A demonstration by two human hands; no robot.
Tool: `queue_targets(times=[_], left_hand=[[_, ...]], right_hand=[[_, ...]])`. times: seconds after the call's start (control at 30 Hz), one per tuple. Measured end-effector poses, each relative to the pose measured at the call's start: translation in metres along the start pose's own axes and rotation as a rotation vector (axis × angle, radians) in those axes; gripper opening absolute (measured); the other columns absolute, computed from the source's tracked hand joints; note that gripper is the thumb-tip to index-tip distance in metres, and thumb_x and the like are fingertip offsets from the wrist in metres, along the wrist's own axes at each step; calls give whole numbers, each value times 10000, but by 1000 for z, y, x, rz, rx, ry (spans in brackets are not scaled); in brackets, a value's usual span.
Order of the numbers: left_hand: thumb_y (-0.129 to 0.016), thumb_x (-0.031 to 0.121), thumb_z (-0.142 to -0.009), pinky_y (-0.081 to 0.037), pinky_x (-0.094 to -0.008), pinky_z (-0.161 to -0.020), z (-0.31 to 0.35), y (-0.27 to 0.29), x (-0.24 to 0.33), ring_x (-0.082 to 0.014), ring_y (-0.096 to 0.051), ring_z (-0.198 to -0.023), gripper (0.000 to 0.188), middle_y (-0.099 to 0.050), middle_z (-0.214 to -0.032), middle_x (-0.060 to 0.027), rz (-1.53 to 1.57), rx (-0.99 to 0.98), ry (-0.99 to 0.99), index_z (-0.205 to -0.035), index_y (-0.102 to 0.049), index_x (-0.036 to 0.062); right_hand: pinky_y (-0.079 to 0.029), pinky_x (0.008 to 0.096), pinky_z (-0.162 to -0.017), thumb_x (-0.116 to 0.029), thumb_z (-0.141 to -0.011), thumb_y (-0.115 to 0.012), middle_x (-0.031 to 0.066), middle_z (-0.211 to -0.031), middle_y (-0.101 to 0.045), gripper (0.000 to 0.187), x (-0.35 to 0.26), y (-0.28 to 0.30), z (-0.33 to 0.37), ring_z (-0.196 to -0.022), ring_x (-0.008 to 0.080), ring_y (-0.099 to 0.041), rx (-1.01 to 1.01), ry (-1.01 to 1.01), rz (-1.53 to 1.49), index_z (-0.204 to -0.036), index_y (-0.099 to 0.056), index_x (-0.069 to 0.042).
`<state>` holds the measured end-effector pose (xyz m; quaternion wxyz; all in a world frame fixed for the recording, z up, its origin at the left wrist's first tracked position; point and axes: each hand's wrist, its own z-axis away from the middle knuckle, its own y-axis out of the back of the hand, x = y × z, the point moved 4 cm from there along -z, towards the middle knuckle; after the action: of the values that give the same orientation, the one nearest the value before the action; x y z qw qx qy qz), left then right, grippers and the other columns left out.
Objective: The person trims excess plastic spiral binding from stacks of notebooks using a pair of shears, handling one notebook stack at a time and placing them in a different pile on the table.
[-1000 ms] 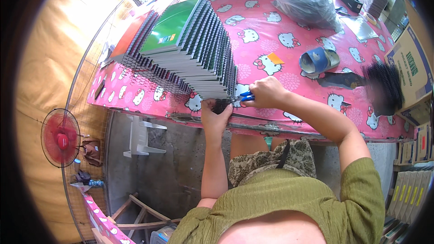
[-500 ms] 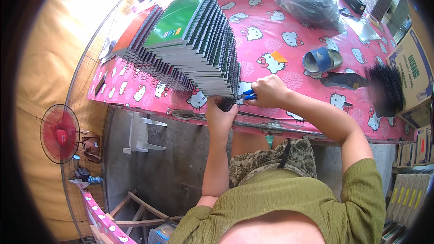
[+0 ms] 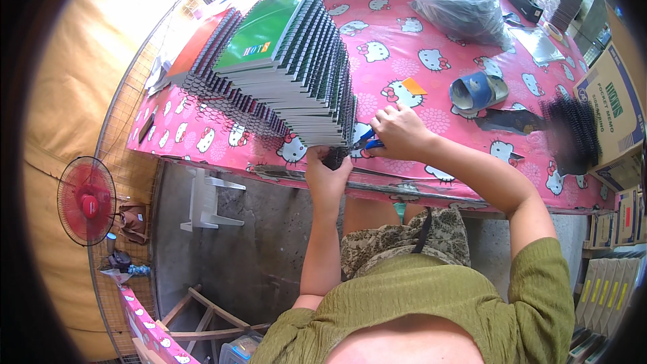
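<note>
- Biggest thing here is the table point(image 3: 377, 81), pink cartoon-cat cover, near edge right at the person's front.
- Next, a tall stack of green-topped spiral notebooks point(image 3: 266, 27), slanting from the far left down toward the left hand.
- Left hand point(image 3: 328, 170) is at the stack's near end, thumb and fingers curled around some black coil.
- Right hand point(image 3: 404, 133) is just right of that, fingers wrapped on the handles of blue pliers point(image 3: 371, 142).
- Pliers point roughly left, at the coil. Can't tell if the tips touch it.
- Smallest: the black coil point(image 3: 335, 158), left of the pliers, closer to the left hand. Its long axis? Too small to tell.
</note>
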<state>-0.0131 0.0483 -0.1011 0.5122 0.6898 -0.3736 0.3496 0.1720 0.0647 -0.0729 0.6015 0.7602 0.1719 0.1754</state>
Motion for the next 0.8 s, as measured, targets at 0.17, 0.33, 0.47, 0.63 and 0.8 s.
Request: queue_targets(times=[0.17,0.33,0.47,0.63,0.8], left_hand=[[-791,143,-689,-501,-359,-804,0,0,0,-271,-647,-876,479,-639,-956,-153,-21,2,-13,-1048,-510,-2],[-795,145,-685,-497,-359,-814,0,-3,0,-273,-644,-892,481,-639,-962,-158,11,-2,-17,-1043,-513,-8],[-796,148,-687,-496,-356,-818,0,-2,-1,-273,-644,-897,479,-640,-966,-161,6,-2,-40,-1041,-515,-12],[-803,167,-685,-496,-355,-825,-1,-2,-5,-273,-646,-917,487,-646,-962,-162,-24,14,-19,-1044,-523,-4],[-805,185,-692,-494,-366,-834,1,10,2,-284,-653,-928,493,-655,-982,-172,-37,-5,83,-1051,-525,-6]], right_hand=[[-493,378,-731,-579,-745,-667,113,-822,-640,567,2,-1,-2,-816,261,-639,-232,-75,-88,-839,-652,-21],[-504,391,-676,-597,-757,-655,118,-779,-642,593,5,-7,3,-754,270,-650,101,49,-13,-817,-652,-6],[-509,392,-658,-596,-761,-651,120,-775,-647,589,4,-7,2,-742,275,-654,15,13,-53,-816,-656,-10],[-526,400,-603,-581,-723,-673,117,-670,-654,533,2,-6,-1,-659,283,-675,-193,-115,-203,-706,-675,-48],[-524,401,-685,-576,-757,-652,131,-809,-667,549,8,0,5,-782,283,-663,-283,-115,-151,-837,-670,-34]])
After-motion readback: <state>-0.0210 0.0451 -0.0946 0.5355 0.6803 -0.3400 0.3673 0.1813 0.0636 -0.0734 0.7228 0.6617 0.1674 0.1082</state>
